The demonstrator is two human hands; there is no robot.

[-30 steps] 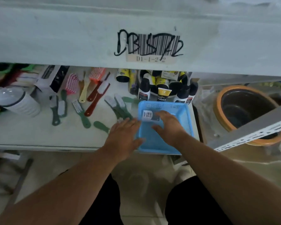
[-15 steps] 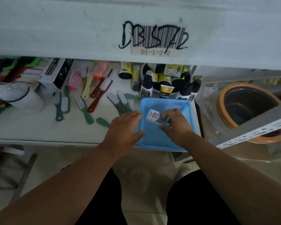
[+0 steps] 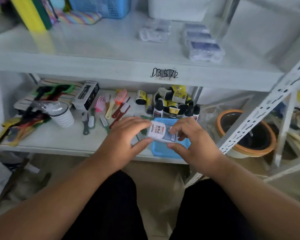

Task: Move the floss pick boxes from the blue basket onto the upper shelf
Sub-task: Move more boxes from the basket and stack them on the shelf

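Note:
A small white-and-blue floss pick box [image 3: 158, 133] is held between both hands just above the blue basket [image 3: 164, 152], which sits at the front edge of the lower shelf. My left hand [image 3: 123, 141] grips the box's left end with thumb below and fingers above. My right hand [image 3: 192, 142] pinches its right end. The basket's inside is mostly hidden by the hands. The upper shelf [image 3: 111, 49] lies above, with several clear packs of floss pick boxes [image 3: 203, 43] lined up at its right and smaller packs [image 3: 154, 32] near the middle.
The lower shelf holds brushes [image 3: 111, 108], a black-and-white carton [image 3: 87, 95], a white cup [image 3: 62, 115] and bottles [image 3: 173, 103] behind the basket. A brown pot [image 3: 246, 132] stands to the right behind a slanted perforated rail [image 3: 267, 108]. Sponges [image 3: 33, 13] and another blue basket [image 3: 102, 6] sit far back on the upper shelf.
My right hand lifted the floss pick box out of the basket, and my left hand came in to grip its other end. The view tilted up, showing the upper shelf.

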